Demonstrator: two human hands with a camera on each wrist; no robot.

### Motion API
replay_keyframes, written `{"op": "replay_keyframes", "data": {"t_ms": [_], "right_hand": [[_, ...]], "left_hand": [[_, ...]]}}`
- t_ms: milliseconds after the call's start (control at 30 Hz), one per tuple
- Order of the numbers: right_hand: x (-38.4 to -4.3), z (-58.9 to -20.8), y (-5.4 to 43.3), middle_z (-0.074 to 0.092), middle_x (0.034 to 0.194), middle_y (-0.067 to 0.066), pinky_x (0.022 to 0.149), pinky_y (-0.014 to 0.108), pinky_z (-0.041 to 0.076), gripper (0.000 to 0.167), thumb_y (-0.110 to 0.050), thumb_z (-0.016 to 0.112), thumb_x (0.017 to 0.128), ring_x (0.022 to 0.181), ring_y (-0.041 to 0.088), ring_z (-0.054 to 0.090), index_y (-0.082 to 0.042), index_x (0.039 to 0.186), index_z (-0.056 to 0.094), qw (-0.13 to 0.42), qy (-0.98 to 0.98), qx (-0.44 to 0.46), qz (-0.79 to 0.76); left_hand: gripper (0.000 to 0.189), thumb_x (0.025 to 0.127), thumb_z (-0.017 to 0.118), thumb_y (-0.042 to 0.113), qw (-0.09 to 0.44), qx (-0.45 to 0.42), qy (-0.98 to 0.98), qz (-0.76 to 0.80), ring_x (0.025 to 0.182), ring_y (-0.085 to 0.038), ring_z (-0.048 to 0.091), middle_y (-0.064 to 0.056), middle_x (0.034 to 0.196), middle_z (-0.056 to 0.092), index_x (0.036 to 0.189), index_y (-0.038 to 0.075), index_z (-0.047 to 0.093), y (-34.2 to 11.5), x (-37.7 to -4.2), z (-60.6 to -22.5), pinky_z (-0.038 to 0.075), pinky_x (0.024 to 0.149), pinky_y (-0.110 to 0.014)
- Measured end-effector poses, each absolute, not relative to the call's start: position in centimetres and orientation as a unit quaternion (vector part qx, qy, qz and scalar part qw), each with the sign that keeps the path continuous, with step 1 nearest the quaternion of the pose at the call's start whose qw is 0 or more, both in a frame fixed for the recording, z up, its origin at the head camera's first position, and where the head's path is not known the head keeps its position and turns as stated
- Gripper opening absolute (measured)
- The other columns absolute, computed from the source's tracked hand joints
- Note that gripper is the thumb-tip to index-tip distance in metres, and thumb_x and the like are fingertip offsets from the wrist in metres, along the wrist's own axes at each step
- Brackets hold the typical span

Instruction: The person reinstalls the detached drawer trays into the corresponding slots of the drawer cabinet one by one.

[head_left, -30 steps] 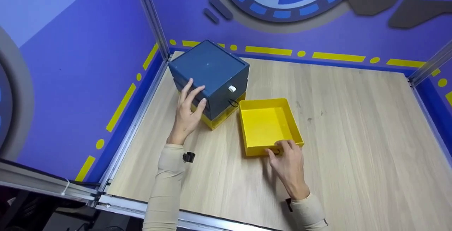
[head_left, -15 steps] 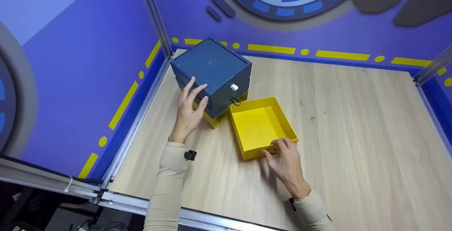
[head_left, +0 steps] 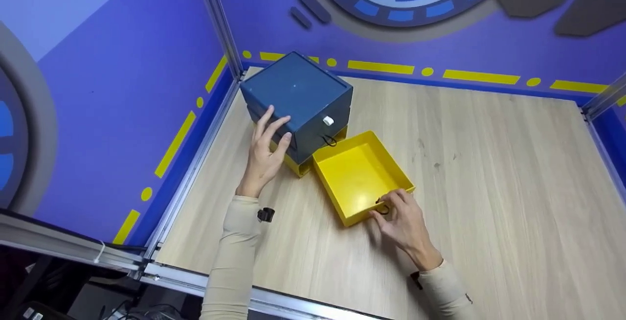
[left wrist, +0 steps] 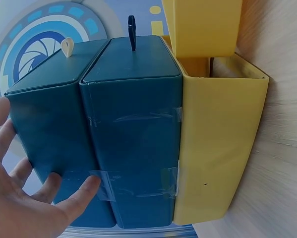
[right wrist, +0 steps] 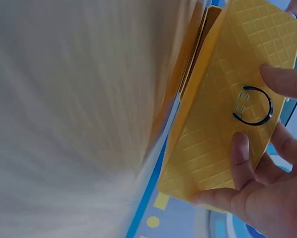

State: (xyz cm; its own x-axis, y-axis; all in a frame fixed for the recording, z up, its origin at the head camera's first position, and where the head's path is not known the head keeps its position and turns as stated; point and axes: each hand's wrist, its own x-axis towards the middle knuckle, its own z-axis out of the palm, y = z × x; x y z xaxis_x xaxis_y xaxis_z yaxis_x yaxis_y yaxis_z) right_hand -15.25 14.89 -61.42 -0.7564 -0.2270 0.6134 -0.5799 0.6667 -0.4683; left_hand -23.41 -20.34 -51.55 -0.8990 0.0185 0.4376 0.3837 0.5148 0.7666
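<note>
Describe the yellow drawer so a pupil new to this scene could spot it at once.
On the wooden table, find the dark blue boxes stacked on a yellow casing. Nearer and to the right, the person's right hand grips the yellow drawer. Unlike the casing, which the boxes cover, its open top faces up.

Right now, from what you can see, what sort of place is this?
Probably a small work booth or staged workstation: a wood-grain tabletop is bounded by purple panels with printed shapes, with a metal corner post where two of them meet.
</note>
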Motion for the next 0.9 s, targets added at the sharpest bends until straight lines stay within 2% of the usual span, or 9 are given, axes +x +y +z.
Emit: {"op": "replay_keyframes", "data": {"t_ms": [433, 900], "right_hand": [[-16.4, -61.6, 15.3, 0.066, 0.096, 0.005, 0.078, 0.036, 0.057, 0.04, -0.013, 0.1, 0.068, 0.088, 0.018, 0.065, -0.008, 0.095, 0.072, 0.214, -0.87, 0.292, 0.335], [-18.4, -61.5, 15.1, 0.066, 0.099, 0.005, 0.082, 0.038, 0.058, 0.038, -0.017, 0.099, 0.071, 0.092, 0.02, 0.064, -0.008, 0.096, 0.072, 0.195, -0.868, 0.314, 0.333]], "left_hand": [[0.04, 0.109, 0.063, 0.03, 0.189, -0.113, -0.85, -0.478, 0.164, -0.031, 0.024, -0.005, 0.176, 0.029, 0.148, 0.024, 0.063, -20.2, -23.5, -51.4, 0.025, 0.129, -0.064], [0.04, 0.109, 0.063, 0.031, 0.188, -0.113, -0.852, -0.475, 0.164, -0.031, 0.024, -0.003, 0.176, 0.029, 0.149, 0.025, 0.063, -20.3, -23.4, -51.4, 0.026, 0.128, -0.065]]}}
